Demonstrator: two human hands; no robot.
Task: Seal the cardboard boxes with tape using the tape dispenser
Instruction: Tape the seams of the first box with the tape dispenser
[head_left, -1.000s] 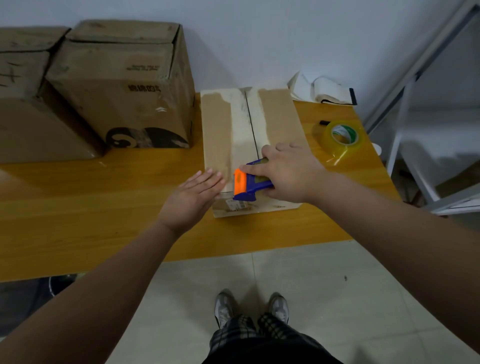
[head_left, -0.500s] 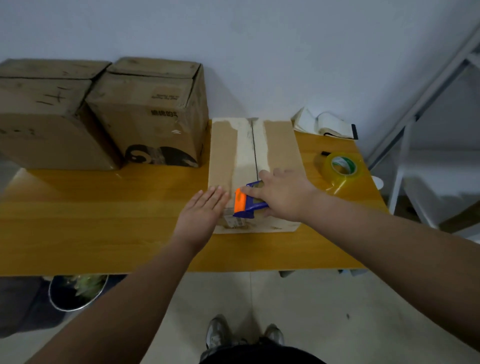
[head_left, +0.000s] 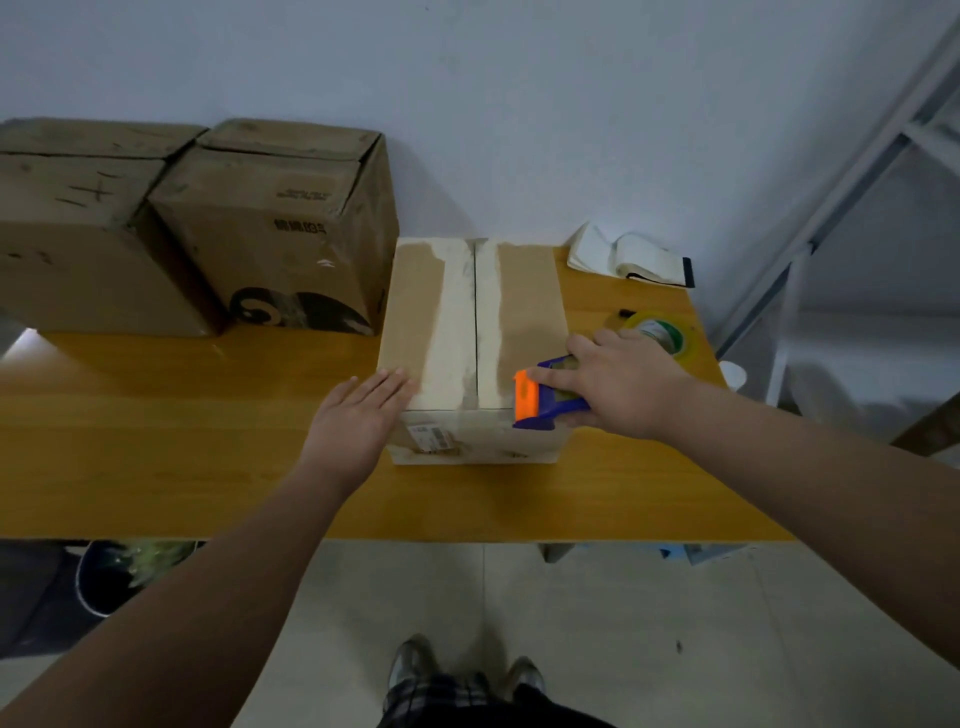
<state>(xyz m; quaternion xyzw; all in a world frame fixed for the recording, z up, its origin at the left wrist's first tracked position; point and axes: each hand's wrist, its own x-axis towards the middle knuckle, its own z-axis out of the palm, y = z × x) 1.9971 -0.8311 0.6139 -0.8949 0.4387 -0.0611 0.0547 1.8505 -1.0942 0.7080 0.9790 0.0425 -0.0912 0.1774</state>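
A low cardboard box (head_left: 524, 306) lies on the wooden table (head_left: 156, 441), its top flaps meeting at a centre seam flanked by pale strips. My right hand (head_left: 623, 384) grips a blue tape dispenser with an orange front (head_left: 540, 402) at the box's near right corner, to the right of the seam. My left hand (head_left: 358, 415) lies flat with fingers together against the box's near left corner. Two taller cardboard boxes (head_left: 280, 228) (head_left: 78, 223) stand at the back left of the table.
A roll of clear tape (head_left: 662, 332) lies on the table right of the box, partly behind my right hand. A white folded cloth (head_left: 623, 257) sits at the back right. A metal shelf frame (head_left: 831, 208) stands to the right; a bin (head_left: 124, 571) is under the table.
The dispenser and my right hand have shifted from the seam to the box's near right corner. My left hand slid left to the box's corner. The camera tilted up.
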